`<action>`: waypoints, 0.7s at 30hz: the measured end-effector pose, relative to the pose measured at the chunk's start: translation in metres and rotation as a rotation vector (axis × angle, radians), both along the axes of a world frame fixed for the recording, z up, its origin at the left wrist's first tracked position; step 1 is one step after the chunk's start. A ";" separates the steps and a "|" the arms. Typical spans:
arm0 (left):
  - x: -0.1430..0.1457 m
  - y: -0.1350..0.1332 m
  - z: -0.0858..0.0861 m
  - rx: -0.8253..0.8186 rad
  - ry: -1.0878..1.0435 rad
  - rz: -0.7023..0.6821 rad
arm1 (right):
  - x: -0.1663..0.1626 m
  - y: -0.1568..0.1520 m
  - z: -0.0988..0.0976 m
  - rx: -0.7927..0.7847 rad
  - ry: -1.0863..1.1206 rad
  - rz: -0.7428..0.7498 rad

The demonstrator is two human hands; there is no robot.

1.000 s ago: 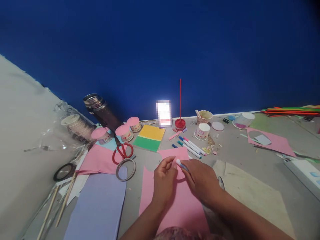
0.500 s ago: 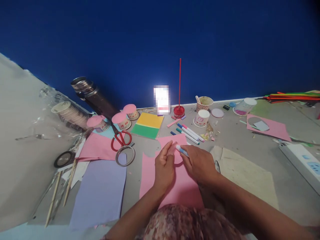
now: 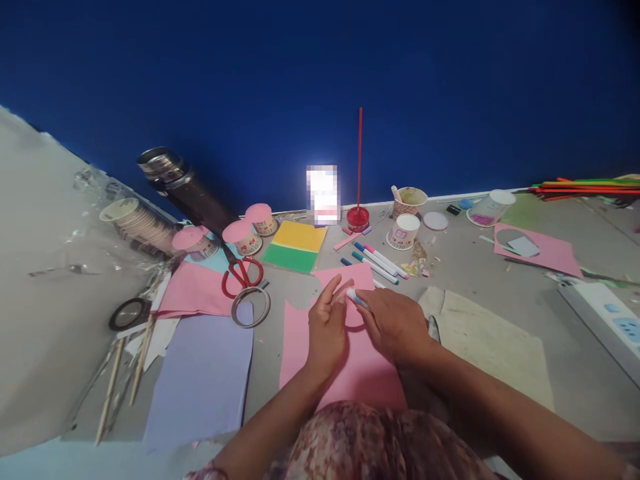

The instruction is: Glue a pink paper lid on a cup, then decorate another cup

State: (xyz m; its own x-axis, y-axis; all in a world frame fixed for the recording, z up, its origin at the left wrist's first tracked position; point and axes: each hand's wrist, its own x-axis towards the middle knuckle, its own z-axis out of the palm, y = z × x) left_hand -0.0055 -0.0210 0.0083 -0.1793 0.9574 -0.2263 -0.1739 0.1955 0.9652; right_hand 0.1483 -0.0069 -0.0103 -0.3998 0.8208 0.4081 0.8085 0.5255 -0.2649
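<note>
A pink paper sheet [image 3: 345, 370] lies on the grey floor in front of me. My left hand [image 3: 327, 327] rests on it with fingers curled round a small round thing that I cannot make out. My right hand [image 3: 393, 323] grips a white marker with a blue band [image 3: 357, 299], its tip down at the paper beside my left fingers. The two hands touch over the sheet.
Red scissors [image 3: 241, 275] and a tape ring [image 3: 251, 307] lie to the left, above a lilac sheet [image 3: 200, 373]. Markers [image 3: 377, 261], paper cups [image 3: 403, 231], pink-lidded cups [image 3: 243, 238], a yellow-green card [image 3: 295, 246], a flask [image 3: 185, 190] and a red stand [image 3: 359, 215] line the blue wall. Brown paper [image 3: 490, 343] lies right.
The view has tilted down, so everything sits higher in the picture. My left fingers have uncurled a little along the paper. The marker stays in my right hand.
</note>
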 end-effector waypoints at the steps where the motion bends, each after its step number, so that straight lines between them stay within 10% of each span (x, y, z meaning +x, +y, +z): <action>1: 0.001 -0.002 0.000 0.025 0.025 -0.002 | 0.000 0.000 0.000 -0.012 0.029 -0.020; 14: 0.000 0.011 -0.006 -0.130 -0.325 0.157 | 0.013 0.018 0.014 -0.606 0.914 -0.257; 21: 0.008 0.008 -0.005 -0.111 -0.373 0.142 | 0.008 0.021 0.011 -0.698 0.987 -0.248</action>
